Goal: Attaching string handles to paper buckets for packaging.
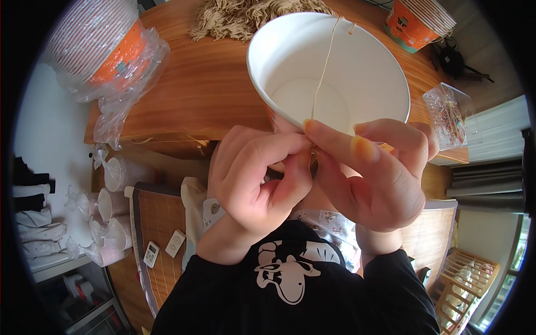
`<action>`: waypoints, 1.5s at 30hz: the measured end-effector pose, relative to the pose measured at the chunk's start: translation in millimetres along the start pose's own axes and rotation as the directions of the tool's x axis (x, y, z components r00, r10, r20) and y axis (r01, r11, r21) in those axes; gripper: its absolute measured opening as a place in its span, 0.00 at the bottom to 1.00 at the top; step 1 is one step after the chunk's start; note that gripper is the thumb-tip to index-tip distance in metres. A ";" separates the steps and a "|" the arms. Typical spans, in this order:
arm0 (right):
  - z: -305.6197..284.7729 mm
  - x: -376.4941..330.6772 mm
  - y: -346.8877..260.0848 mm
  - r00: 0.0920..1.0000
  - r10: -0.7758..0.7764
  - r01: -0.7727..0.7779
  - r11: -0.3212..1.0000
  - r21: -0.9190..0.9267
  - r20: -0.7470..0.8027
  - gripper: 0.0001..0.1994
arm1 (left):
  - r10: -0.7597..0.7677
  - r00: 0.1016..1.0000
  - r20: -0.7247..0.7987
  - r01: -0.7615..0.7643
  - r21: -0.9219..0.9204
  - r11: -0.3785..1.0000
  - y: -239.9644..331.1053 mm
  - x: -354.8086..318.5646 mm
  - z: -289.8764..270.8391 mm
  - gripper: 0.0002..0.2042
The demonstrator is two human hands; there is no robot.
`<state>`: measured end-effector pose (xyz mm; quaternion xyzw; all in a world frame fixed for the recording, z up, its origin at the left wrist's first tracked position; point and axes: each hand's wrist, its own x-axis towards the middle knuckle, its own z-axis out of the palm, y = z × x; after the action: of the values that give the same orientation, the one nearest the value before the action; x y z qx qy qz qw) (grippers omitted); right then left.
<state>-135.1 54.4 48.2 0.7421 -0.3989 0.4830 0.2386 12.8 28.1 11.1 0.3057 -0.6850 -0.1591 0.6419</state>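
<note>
A large white paper bucket (357, 72) is held tilted in front of me, its open mouth facing the camera and its inside bare. A thin beige string (322, 67) runs across the opening from the far rim down to the near rim. My left hand (259, 178) and my right hand (374, 173) meet at the near rim, fingertips pinched together on the lower end of the string and on the bucket's edge. The exact point where the string meets the rim is hidden behind my fingers.
A pile of beige strings (245, 17) lies on the wooden table (206, 89) behind the bucket. Stacked orange paper buckets in plastic wrap (103, 47) stand at left, another stack (419, 22) at right. A clear plastic box (449, 114) sits at the right edge.
</note>
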 end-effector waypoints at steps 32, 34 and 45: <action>-1.9 -11.5 0.6 0.994 0.106 -0.109 0.983 0.147 0.031 0.31 | -0.260 0.962 0.081 0.268 -0.461 0.846 -0.7 -3.8 3.7 0.03; -2.0 -10.6 0.2 0.994 0.105 -0.108 0.983 0.149 0.029 0.31 | -0.171 0.978 0.119 0.208 -0.518 0.830 -6.2 -2.0 2.8 0.04; 0.7 -9.6 1.1 0.994 0.108 -0.109 0.981 0.161 0.017 0.28 | -0.201 0.970 0.137 0.243 -0.490 0.837 -9.8 -4.8 3.5 0.01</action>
<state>-137.7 56.7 39.2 0.7380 -0.3991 0.5231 0.1495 11.5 23.1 0.9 0.1985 -0.6049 -0.4174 0.6485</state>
